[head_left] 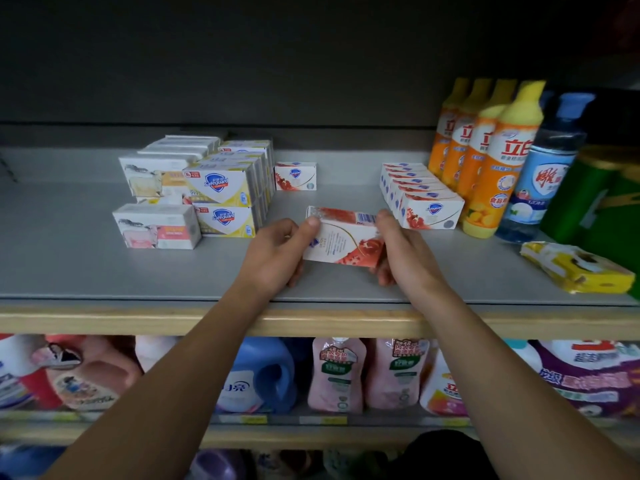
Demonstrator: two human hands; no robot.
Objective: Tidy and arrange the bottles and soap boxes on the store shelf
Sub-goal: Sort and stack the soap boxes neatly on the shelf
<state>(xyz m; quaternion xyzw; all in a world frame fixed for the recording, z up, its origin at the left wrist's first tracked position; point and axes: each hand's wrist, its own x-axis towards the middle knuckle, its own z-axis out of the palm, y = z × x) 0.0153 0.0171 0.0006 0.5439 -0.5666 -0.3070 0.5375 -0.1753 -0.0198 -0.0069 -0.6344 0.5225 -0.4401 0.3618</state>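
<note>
Both hands hold one red-and-white soap box (343, 239) just above the grey shelf (86, 271), tilted. My left hand (277, 254) grips its left end and my right hand (403, 251) its right end. A row of matching red-and-white soap boxes (420, 195) stands just right of it. One more red-and-white box (295, 176) stands alone behind. Yellow Safeguard boxes (225, 192) and white soap boxes (156, 202) are stacked at the left. Orange bottles (485, 157) and a blue bottle (540, 174) stand in a row at the right.
A yellow wrapped pack (575, 268) lies near the front right edge, beside green containers (602, 199). The shelf has a wooden front lip (173, 320). Detergent jugs and pink pouches (336, 375) fill the shelf below.
</note>
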